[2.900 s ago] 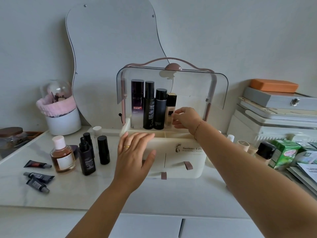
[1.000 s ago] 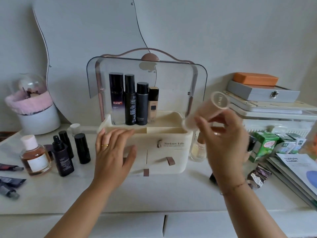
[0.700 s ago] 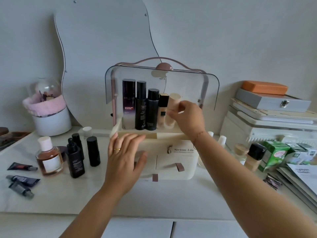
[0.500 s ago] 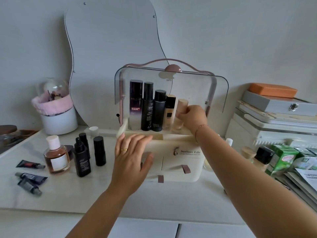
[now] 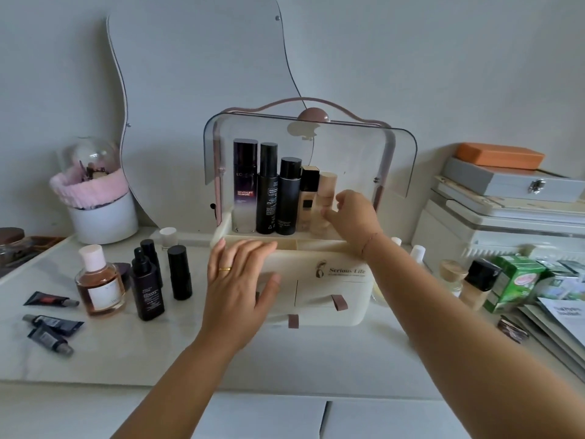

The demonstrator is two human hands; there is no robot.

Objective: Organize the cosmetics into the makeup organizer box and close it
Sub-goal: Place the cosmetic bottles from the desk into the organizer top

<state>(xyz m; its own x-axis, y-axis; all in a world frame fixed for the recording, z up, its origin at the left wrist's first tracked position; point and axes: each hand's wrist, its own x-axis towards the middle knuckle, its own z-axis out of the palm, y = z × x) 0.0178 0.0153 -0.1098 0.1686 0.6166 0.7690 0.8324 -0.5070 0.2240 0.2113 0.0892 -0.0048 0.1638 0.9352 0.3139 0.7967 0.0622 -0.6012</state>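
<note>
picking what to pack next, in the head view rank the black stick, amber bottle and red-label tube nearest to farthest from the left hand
1. black stick, just left of the left hand
2. amber bottle, further left
3. red-label tube, far left

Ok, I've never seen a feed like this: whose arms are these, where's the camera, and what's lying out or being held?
No machine here: a person's two bare hands, filmed by one wide-angle camera on their head, looking forward and down. The left hand rests flat on the cream organizer box, its clear lid raised. The right hand touches a beige bottle, last of five standing inside; whether it grips is unclear. An amber bottle, black bottles and small tubes wait on the counter.
</note>
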